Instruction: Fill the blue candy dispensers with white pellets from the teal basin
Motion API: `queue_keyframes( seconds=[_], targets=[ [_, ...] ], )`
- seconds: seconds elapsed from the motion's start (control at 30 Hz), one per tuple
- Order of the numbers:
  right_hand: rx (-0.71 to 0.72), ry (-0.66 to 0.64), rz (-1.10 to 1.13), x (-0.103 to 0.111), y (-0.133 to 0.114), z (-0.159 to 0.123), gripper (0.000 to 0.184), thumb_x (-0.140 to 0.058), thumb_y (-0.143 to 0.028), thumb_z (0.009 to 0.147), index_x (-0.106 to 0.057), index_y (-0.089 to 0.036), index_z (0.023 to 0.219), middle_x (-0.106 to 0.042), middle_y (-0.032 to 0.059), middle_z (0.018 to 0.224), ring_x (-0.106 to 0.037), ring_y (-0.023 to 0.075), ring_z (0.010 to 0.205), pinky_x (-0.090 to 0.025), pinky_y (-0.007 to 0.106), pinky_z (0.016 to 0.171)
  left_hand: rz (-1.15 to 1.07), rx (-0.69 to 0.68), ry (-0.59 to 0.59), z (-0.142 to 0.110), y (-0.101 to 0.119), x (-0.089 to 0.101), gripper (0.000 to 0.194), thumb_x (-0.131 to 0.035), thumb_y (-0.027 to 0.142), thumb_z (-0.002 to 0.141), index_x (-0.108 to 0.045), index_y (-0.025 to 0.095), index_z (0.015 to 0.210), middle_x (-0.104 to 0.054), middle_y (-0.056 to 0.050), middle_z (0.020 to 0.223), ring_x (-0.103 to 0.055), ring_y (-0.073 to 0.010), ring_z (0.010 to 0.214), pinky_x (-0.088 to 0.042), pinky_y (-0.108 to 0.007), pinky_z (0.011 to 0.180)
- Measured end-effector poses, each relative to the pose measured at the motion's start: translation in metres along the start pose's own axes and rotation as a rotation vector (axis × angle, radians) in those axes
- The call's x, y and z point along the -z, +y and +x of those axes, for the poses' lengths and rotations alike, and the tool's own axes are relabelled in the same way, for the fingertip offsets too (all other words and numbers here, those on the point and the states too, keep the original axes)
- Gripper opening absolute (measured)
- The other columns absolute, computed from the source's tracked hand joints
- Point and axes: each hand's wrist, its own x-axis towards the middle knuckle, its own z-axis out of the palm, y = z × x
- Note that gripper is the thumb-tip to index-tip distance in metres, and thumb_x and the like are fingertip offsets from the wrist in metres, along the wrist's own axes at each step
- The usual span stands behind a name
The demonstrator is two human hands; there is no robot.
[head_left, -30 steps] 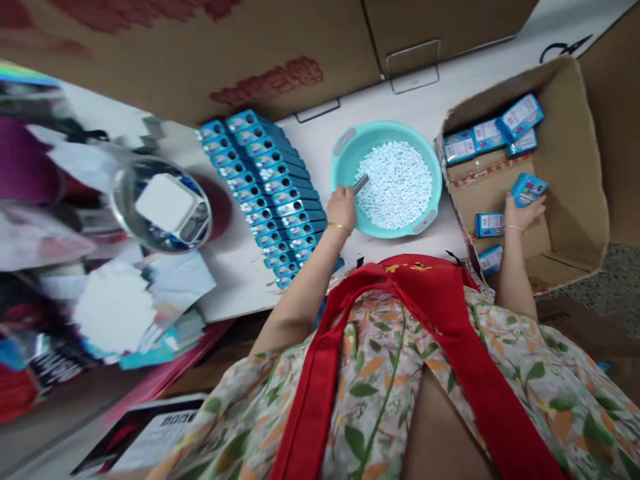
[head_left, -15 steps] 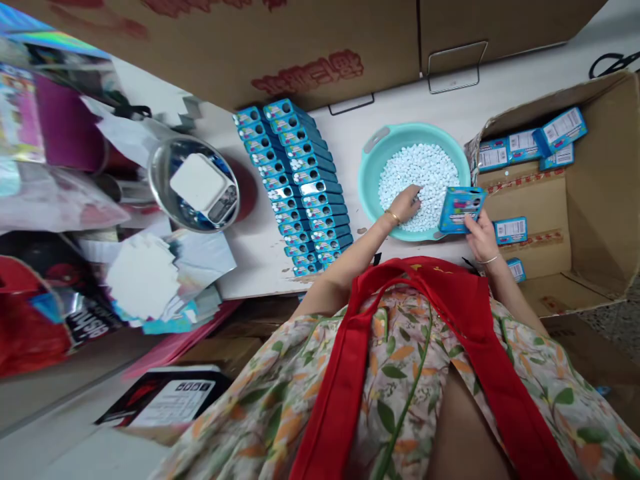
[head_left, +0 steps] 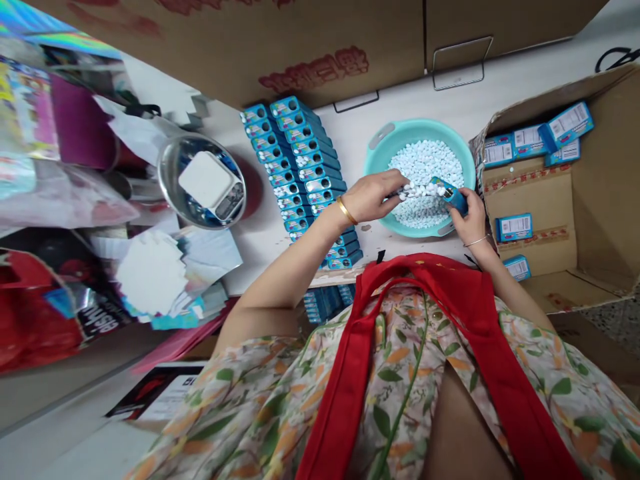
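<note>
My left hand (head_left: 371, 195) is closed on the end of a narrow scoop (head_left: 401, 193) heaped with small white pellets; most of the scoop is hidden under them. Its far end reaches the open end of a small blue box (head_left: 457, 201). My right hand (head_left: 471, 221) grips that box, tilted toward the scoop. Both are above a turquoise basin (head_left: 374, 160), which holds many loose white pellets (head_left: 431, 157).
Two rows of blue boxes (head_left: 320, 160) stand left of the basin. On the right, a large open carton (head_left: 537, 193) holds several more. A metal bowl (head_left: 165, 177) with a white scale (head_left: 205, 183) is at left. A big cardboard carton (head_left: 310, 40) lines the back.
My left hand has come up out of the pellets with a loaded scoop and turned toward the box. My right hand has tipped the box so its end faces the scoop.
</note>
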Motion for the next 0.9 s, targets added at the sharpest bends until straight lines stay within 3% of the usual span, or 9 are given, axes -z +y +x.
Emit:
queue_keyframes(
  seconds=[0.23,0.37,0.47,0.57,0.7,0.8,0.9],
  targets=[
    [0.206,-0.022,-0.042,-0.016,0.014,0.006,0.044,-0.059,-0.027,0.090,-0.064,-0.025,0.134,-0.074,0.0140,0.136,-0.069,0.0349,0.130,-0.058,0.059,0.116,0.318,0.153,-0.221,0.024,0.059,0.030,0.034,-0.050,0.016,0.104,-0.068,0.016,0.132,-0.074,-0.015,0.121,-0.073,-0.0276,0.109,-0.056,-0.037,0.088],
    [0.239,-0.034,-0.024,-0.025,0.025,0.004,0.042,-0.058,-0.033,0.096,-0.062,-0.025,0.137,-0.074,0.0148,0.136,-0.069,0.0343,0.130,-0.058,0.060,0.117,0.403,0.165,-0.199,0.029,0.092,0.033,0.035,-0.044,0.012,0.107,-0.068,0.014,0.133,-0.075,-0.016,0.109,-0.074,-0.0273,0.105,-0.055,-0.038,0.087],
    [0.241,-0.035,0.005,-0.030,0.032,0.003,0.043,-0.058,-0.035,0.097,-0.060,-0.026,0.139,-0.072,0.0147,0.140,-0.067,0.0343,0.135,-0.057,0.062,0.119,0.418,0.120,-0.173,0.027,0.099,0.030,0.034,-0.040,0.015,0.110,-0.072,0.015,0.122,-0.075,-0.017,0.105,-0.072,-0.0288,0.106,-0.055,-0.041,0.088],
    [0.231,-0.007,0.026,-0.029,0.036,0.003,0.042,-0.058,-0.035,0.098,-0.058,-0.027,0.139,-0.070,0.0148,0.142,-0.066,0.0337,0.137,-0.056,0.062,0.121,0.411,0.172,-0.136,0.022,0.072,0.022,0.034,-0.041,0.021,0.110,-0.073,0.021,0.123,-0.075,-0.016,0.111,-0.070,-0.0310,0.110,-0.056,-0.046,0.091],
    [0.204,0.033,0.070,-0.024,0.039,0.003,0.041,-0.061,-0.040,0.099,-0.058,-0.027,0.139,-0.071,0.0134,0.138,-0.068,0.0332,0.134,-0.054,0.062,0.124,0.374,0.383,-0.087,0.024,-0.005,-0.009,0.043,-0.050,0.028,0.103,-0.062,0.032,0.144,-0.073,-0.017,0.130,-0.064,-0.0402,0.120,-0.058,-0.057,0.090],
    [0.156,0.082,0.119,-0.021,0.042,0.002,0.044,-0.063,-0.047,0.100,-0.058,-0.027,0.139,-0.070,0.0126,0.137,-0.069,0.0325,0.132,-0.056,0.061,0.122,0.285,0.495,-0.139,0.037,-0.053,-0.050,0.045,-0.037,0.015,0.104,-0.064,0.015,0.141,-0.070,-0.025,0.137,-0.065,-0.0388,0.127,-0.057,-0.056,0.102],
    [0.084,0.122,0.162,-0.022,0.048,0.002,0.049,-0.068,-0.055,0.098,-0.058,-0.026,0.137,-0.069,0.0111,0.131,-0.071,0.0299,0.124,-0.058,0.059,0.118,0.142,0.464,-0.168,0.058,-0.066,-0.096,0.046,-0.037,0.009,0.104,-0.064,0.010,0.141,-0.068,-0.026,0.144,-0.064,-0.0350,0.136,-0.054,-0.049,0.112]
  ],
)
